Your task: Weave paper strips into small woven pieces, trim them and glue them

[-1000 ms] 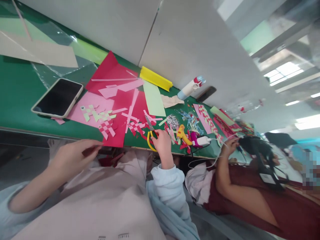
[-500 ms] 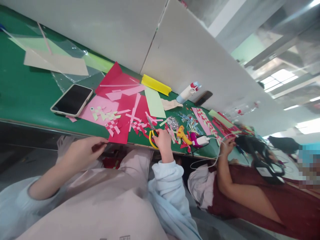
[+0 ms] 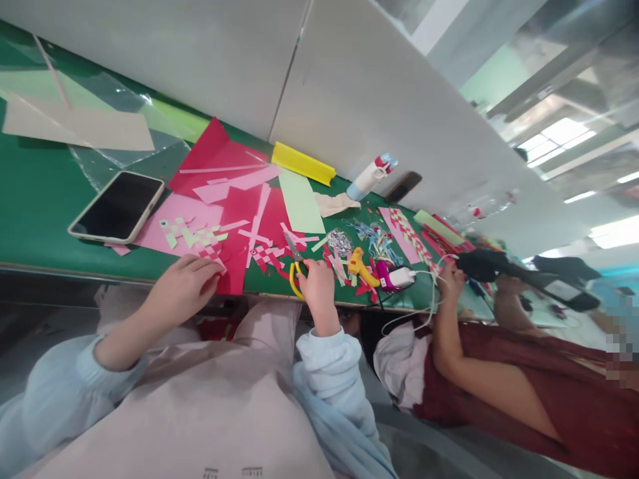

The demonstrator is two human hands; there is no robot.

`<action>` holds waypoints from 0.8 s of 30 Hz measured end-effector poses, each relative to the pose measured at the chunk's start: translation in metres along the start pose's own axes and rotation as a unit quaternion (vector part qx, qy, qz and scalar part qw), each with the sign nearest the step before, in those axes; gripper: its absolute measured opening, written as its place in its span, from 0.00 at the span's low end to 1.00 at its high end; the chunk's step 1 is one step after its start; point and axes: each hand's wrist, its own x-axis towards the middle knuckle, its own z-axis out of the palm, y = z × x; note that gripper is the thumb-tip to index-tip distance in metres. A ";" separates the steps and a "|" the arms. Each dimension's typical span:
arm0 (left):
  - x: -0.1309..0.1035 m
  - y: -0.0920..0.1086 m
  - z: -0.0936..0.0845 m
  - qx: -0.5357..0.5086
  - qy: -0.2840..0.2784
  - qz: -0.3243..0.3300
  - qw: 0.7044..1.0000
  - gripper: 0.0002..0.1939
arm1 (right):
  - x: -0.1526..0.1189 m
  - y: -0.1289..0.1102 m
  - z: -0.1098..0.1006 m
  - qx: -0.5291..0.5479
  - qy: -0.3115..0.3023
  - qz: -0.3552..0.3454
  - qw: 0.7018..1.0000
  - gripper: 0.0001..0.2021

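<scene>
Yellow-handled scissors (image 3: 295, 271) are in my right hand (image 3: 318, 287), their blades pointing away over pink woven paper (image 3: 267, 255). My left hand (image 3: 182, 291) is at the table's front edge, its fingertips at the near end of a pink and white woven piece (image 3: 212, 253). Its fingers are bent together, and whether they pinch the paper is too small to make out. A green and white woven fish shape (image 3: 192, 234) lies just beyond that hand on a pink sheet (image 3: 154, 233). Red sheets (image 3: 234, 219) spread between my two hands.
A phone (image 3: 117, 206) lies at the left on the green table (image 3: 30, 199). A yellow strip (image 3: 303, 164), a bottle (image 3: 372, 176), a second phone (image 3: 404, 187), a yellow glue gun (image 3: 363, 267) and paper scraps lie right. Another person's hand (image 3: 450, 281) is beside a white cable.
My left hand has moved forward and onto the near edge of the papers, by the pink woven piece. The view has shifted slightly, and my right hand still has the scissors.
</scene>
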 end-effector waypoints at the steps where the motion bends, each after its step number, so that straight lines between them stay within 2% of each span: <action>1: 0.001 0.000 0.000 0.009 -0.010 0.004 1.000 0.19 | 0.000 0.001 0.000 0.003 -0.001 -0.001 1.000 0.18; 6: 0.016 0.014 -0.003 0.066 -0.021 -0.003 0.998 0.18 | 0.000 0.004 0.002 0.020 -0.007 -0.006 1.000 0.18; 9: 0.034 0.033 -0.002 0.038 -0.029 0.024 0.999 0.18 | 0.000 0.009 0.002 0.036 -0.011 -0.015 0.999 0.19; 13: 0.060 0.063 0.006 -0.034 -0.045 0.081 0.995 0.18 | -0.002 0.025 -0.001 0.130 0.006 -0.045 0.990 0.17; 18: 0.079 0.089 0.017 -0.098 -0.063 0.152 0.981 0.16 | -0.012 0.058 -0.010 0.189 0.053 -0.012 0.981 0.14; 21: 0.083 0.096 0.020 -0.113 -0.070 0.165 0.977 0.16 | -0.013 0.087 -0.020 0.140 0.057 0.032 0.988 0.14; 24: 0.084 0.099 0.020 -0.112 -0.078 0.162 0.977 0.17 | -0.003 0.120 -0.029 0.063 0.064 0.067 0.994 0.14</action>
